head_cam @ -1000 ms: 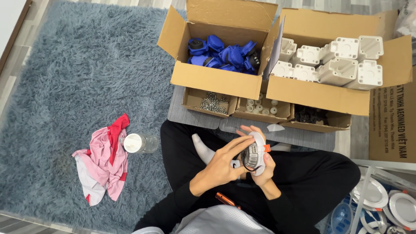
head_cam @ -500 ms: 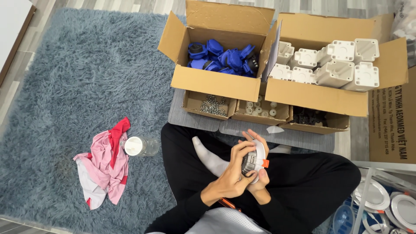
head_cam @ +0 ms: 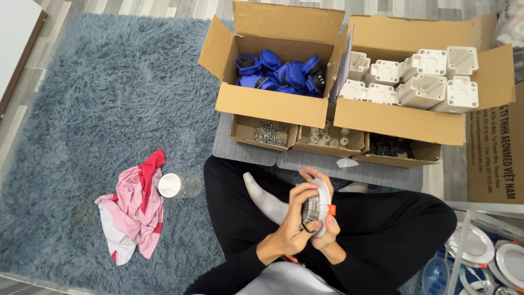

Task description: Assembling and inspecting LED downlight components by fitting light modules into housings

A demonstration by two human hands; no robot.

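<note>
Round white lamp fitting (head_cam: 318,206) sits low in the frame's centre, over my crossed legs. I see my left hand (head_cam: 295,226) curled around its near side, and my right hand (head_cam: 326,229) cupping it from beneath, fingers closed on it.

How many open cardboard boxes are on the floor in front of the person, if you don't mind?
5: a large box of blue parts, a large box of white parts, and three small trays before them.
</note>
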